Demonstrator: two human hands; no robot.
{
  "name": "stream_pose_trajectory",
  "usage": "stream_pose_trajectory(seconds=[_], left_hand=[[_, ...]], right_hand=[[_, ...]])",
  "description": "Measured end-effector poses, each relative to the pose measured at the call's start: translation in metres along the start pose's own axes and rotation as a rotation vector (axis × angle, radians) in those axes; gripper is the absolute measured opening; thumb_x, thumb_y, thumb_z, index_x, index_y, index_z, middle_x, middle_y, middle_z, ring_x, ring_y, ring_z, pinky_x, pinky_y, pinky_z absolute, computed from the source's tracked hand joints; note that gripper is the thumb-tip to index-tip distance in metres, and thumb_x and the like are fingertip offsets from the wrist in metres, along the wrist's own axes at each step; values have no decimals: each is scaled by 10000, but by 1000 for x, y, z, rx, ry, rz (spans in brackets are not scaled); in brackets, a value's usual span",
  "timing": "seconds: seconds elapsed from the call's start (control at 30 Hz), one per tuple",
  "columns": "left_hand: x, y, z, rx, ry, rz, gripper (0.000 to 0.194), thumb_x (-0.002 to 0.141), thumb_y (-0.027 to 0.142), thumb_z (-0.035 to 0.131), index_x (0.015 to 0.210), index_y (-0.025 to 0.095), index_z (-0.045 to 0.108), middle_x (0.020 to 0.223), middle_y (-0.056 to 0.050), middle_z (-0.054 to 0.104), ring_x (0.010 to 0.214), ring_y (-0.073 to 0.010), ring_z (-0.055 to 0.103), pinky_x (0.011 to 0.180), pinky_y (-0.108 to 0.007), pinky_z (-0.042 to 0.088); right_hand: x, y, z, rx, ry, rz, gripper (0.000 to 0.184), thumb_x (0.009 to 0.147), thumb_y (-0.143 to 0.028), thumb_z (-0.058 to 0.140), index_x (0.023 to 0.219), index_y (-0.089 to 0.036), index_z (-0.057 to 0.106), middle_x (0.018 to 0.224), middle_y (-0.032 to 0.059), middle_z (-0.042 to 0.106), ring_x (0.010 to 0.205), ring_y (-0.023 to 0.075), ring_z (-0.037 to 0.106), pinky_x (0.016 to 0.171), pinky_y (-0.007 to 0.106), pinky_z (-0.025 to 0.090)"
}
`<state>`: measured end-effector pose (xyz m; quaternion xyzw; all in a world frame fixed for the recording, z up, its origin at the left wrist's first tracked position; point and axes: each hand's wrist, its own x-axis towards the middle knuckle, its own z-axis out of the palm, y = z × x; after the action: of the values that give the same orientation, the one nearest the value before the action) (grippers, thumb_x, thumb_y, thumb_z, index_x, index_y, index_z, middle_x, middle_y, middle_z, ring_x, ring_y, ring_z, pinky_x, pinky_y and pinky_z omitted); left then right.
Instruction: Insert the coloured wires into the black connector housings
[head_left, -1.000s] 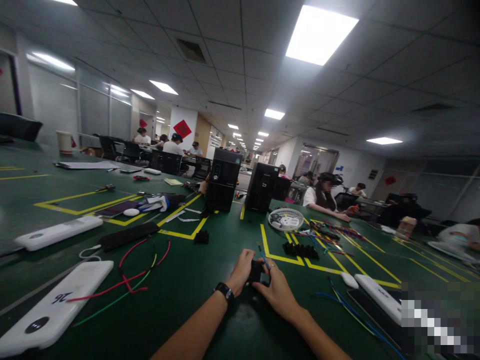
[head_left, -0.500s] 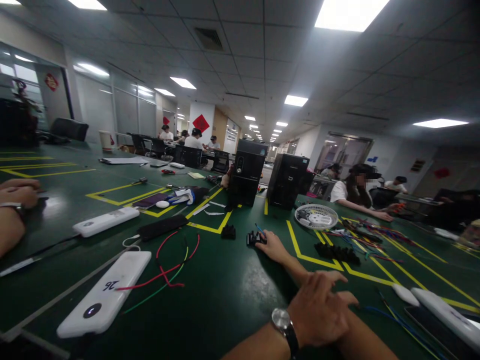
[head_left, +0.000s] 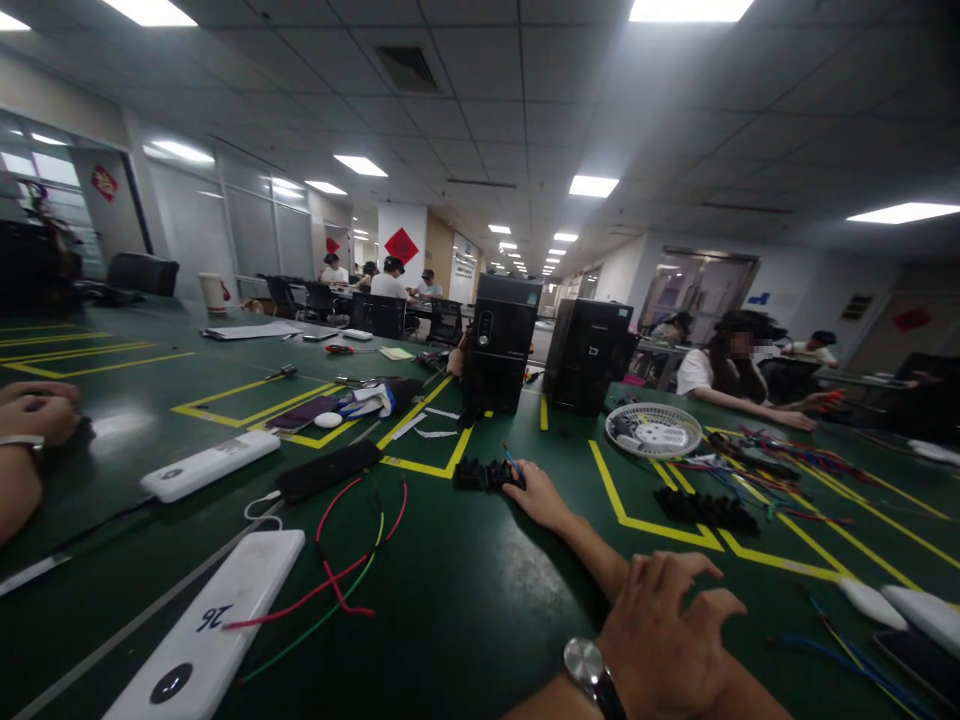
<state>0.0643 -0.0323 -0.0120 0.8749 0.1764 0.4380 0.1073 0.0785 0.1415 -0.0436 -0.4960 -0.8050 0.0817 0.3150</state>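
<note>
My right hand (head_left: 538,497) reaches far out over the green table (head_left: 465,590). Its fingertips are closed on a small black connector (head_left: 501,474) with a short blue wire sticking up from it. That connector sits right against a second black connector (head_left: 469,472) near a yellow tape line. My left hand (head_left: 664,635), a watch on its wrist, lies with loosely spread fingers on my right forearm and holds nothing.
Red and green loose wires (head_left: 341,575) and white power banks (head_left: 214,625) (head_left: 210,465) lie at the left. Two black computer towers (head_left: 499,345) (head_left: 585,355) stand behind. At the right are a white fan grille (head_left: 652,430), more black connectors (head_left: 705,508) and coloured wires. Another person's hands (head_left: 37,412) rest at far left.
My right hand carried the black connector away from me and set it against the other connector. My left hand let go and came to lie on my right forearm.
</note>
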Motion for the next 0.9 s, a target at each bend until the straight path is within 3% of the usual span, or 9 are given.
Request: stream_pose_trajectory(seconds=[0.9], left_hand=[[1, 0, -5, -26, -74, 7, 377, 821, 240, 488, 1193, 221, 426, 1258, -31, 466, 1084, -203, 460, 937, -361, 378]], right_hand=[[1, -2, 2, -30, -2, -71, 195, 796, -279, 611, 742, -208, 438, 773, -13, 552, 735, 151, 520, 647, 241, 344]])
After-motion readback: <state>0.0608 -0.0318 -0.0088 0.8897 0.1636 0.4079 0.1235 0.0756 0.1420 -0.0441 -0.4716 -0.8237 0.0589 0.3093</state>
